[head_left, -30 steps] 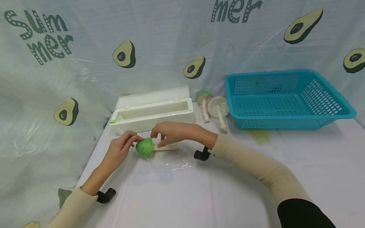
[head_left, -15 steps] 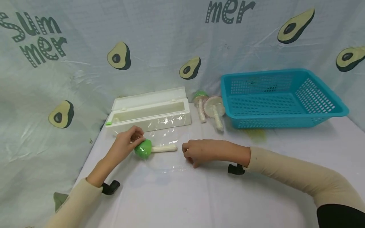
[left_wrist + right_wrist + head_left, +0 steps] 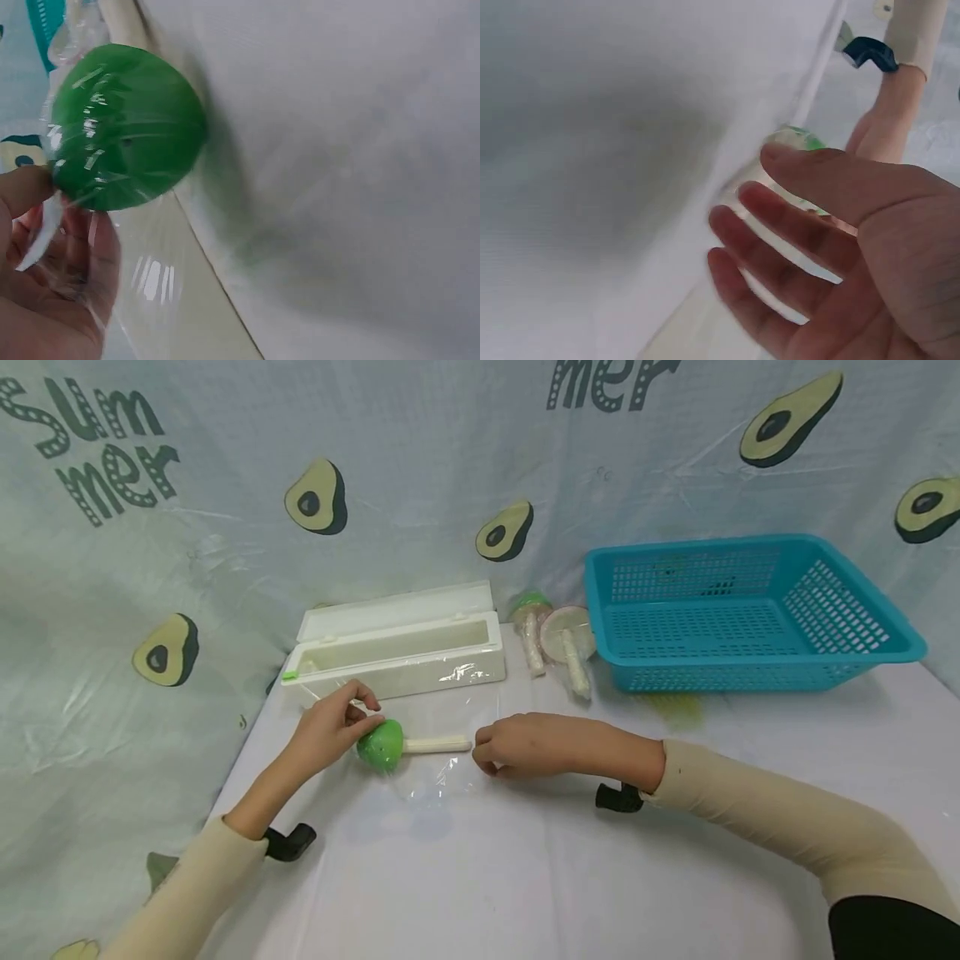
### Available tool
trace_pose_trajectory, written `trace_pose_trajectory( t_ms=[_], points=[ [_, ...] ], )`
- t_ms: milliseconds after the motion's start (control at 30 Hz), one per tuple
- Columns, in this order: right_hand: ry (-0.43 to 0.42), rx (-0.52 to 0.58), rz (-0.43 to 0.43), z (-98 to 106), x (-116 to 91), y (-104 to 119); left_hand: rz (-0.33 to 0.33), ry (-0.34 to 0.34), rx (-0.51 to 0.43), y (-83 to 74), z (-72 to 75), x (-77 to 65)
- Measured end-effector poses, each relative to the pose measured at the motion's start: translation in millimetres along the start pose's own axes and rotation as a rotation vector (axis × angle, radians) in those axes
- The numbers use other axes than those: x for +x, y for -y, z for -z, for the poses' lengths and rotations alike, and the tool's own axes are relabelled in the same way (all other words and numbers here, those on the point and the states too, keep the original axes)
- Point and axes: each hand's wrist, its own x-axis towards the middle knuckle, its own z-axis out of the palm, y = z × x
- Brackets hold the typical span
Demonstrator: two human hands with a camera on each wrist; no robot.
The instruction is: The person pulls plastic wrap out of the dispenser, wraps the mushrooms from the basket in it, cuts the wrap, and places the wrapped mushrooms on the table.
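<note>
A toy mushroom with a green cap and pale stem (image 3: 437, 745) lies sideways on the white table. Clear cling film (image 3: 423, 787) covers it, shiny and creased over the cap (image 3: 127, 127). My left hand (image 3: 327, 727) pinches the film at the cap's edge between thumb and fingers. Past the free end of the stem, my right hand (image 3: 522, 745) has its fingers bent and seems to pinch the film. In the right wrist view its thumb (image 3: 817, 171) hides part of the grip, and several fingers curve loosely below.
Behind stands an opened long white box (image 3: 397, 672), its lid raised, film lying against its front. Right of it lie two wrapped toy mushrooms, one green-capped (image 3: 532, 631) and one with a pale round underside (image 3: 568, 639). A blue perforated basket (image 3: 757, 677) stands at the back right.
My right hand has moved right from above the stem to beyond its end, then slightly back toward it. My left hand stays at the cap, its thumb now nearer the edge.
</note>
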Motion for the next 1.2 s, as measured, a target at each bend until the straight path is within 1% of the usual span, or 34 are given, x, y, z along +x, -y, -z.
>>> trace_pose_trajectory(
  t_ms=[33, 100, 167, 233, 267, 333, 400, 500, 567, 633, 733, 800, 867, 933, 1000, 1133, 1200],
  points=[
    [-0.023, -0.002, -0.006, 1.9, 1.7, 1.4, 0.018, 0.019, -0.011, -1.7, 2.5, 0.1],
    [-0.1, -0.012, -0.017, 5.5, 4.7, 3.0, 0.049, 0.063, -0.03, -5.6, 7.8, 0.3],
    [-0.215, -0.019, -0.046, 8.8, 6.9, 2.5, 0.071, 0.104, -0.032, -9.1, 13.3, 0.7],
    [-0.34, 0.005, -0.103, 12.8, 8.1, -0.6, 0.085, 0.143, -0.02, -12.2, 18.0, 2.8],
    [-0.387, 0.035, -0.132, 15.0, 8.6, -3.1, 0.086, 0.159, -0.007, -13.0, 19.7, 4.4],
    [-0.426, 0.13, -0.19, 18.8, 11.1, -8.4, 0.085, 0.18, 0.016, -14.0, 21.9, 7.8],
    [-0.398, 0.265, -0.237, 19.8, 15.5, -12.5, 0.089, 0.197, 0.04, -14.4, 22.4, 9.8],
    [-0.323, 0.476, -0.255, 16.7, 25.7, -16.2, 0.086, 0.194, 0.069, -15.3, 20.4, 11.2],
    [-0.304, 0.577, -0.251, 12.8, 33.4, -17.7, 0.073, 0.174, 0.102, -16.9, 18.2, 11.3],
    [-0.312, 0.63, -0.243, 9.7, 41.9, -19.3, 0.054, 0.144, 0.127, -18.7, 15.8, 11.9],
    [-0.338, 0.629, -0.243, 4.5, 54.2, -21.3, 0.033, 0.109, 0.15, -21.2, 13.6, 11.2],
    [-0.33, 0.6, -0.237, 0.2, 60.5, -21.8, 0.017, 0.109, 0.146, -21.9, 14.0, 9.6],
    [-0.308, 0.55, -0.216, -3.5, 64.4, -21.9, -0.012, 0.129, 0.128, -21.7, 16.5, 7.2],
    [-0.269, 0.508, -0.201, -6.4, 66.2, -21.9, -0.049, 0.171, 0.103, -20.5, 21.2, 4.3],
    [-0.23, 0.469, -0.189, -7.8, 67.2, -22.0, -0.097, 0.227, 0.097, -18.7, 26.9, 0.5],
    [-0.149, 0.423, -0.216, -9.1, 69.2, -23.7, -0.172, 0.34, 0.113, -14.9, 36.2, -9.6],
    [-0.133, 0.396, -0.216, -10.2, 70.8, -24.9, -0.185, 0.368, 0.114, -13.1, 37.6, -15.8]
  ],
)
